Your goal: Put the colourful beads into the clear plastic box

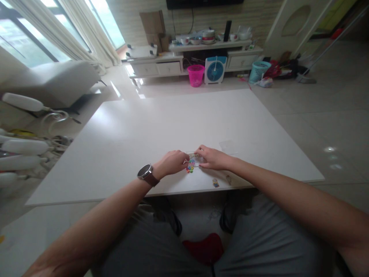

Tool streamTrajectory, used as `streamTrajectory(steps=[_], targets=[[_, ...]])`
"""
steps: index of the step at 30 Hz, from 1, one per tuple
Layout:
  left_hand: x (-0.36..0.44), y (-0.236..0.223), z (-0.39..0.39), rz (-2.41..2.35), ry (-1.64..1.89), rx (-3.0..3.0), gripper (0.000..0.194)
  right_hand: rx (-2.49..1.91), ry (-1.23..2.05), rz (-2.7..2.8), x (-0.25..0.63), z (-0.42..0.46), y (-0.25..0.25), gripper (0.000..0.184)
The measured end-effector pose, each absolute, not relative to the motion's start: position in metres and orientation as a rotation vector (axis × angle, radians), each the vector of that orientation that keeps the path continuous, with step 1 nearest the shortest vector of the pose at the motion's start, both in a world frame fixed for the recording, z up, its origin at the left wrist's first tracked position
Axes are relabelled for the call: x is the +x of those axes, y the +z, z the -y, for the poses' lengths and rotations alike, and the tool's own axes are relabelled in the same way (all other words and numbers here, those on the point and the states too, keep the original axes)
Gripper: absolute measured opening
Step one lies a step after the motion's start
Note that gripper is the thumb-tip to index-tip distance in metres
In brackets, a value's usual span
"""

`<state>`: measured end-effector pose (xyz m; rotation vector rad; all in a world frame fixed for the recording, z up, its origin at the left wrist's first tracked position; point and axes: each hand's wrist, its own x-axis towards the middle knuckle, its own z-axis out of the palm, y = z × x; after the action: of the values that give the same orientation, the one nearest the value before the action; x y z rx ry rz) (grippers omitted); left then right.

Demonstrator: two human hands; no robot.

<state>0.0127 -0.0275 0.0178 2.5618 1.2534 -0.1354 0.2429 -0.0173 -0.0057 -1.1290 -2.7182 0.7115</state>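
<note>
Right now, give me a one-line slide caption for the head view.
Both hands, left hand and right hand, pinch a small colourful sticker sheet on a white table; a loose sticker lies nearby.

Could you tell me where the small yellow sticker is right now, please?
In the head view, the yellow sticker lies near the table's front edge, just below the right hand.

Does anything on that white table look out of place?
Mostly tidy. One small yellow sticker lies alone near the table edge, apart from the colourful sticker sheet pinched between the left hand and right hand.
</note>
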Motion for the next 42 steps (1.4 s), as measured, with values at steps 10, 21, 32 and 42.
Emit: streamTrajectory(steps=[10,21,32,42], targets=[[0.0127,0.0191,0.0271,-1.244,-0.136,2.546,0.027,-1.116,0.712,2.709,0.2439,0.0177,-0.0069,0.047],[0.0132,0.0170,0.0282,-1.219,-0.134,2.525,0.028,-1.116,0.719,2.701,0.2431,0.0179,-0.0050,0.045],[0.0134,0.0183,0.0267,-1.229,-0.108,2.527,0.027,-1.111,0.704,2.711,0.2435,0.0171,-0.0069,0.046],[0.0116,0.0196,0.0278,-1.246,-0.118,2.541,0.029,-1.109,0.720,2.702,0.2436,0.0172,-0.0067,0.046]])
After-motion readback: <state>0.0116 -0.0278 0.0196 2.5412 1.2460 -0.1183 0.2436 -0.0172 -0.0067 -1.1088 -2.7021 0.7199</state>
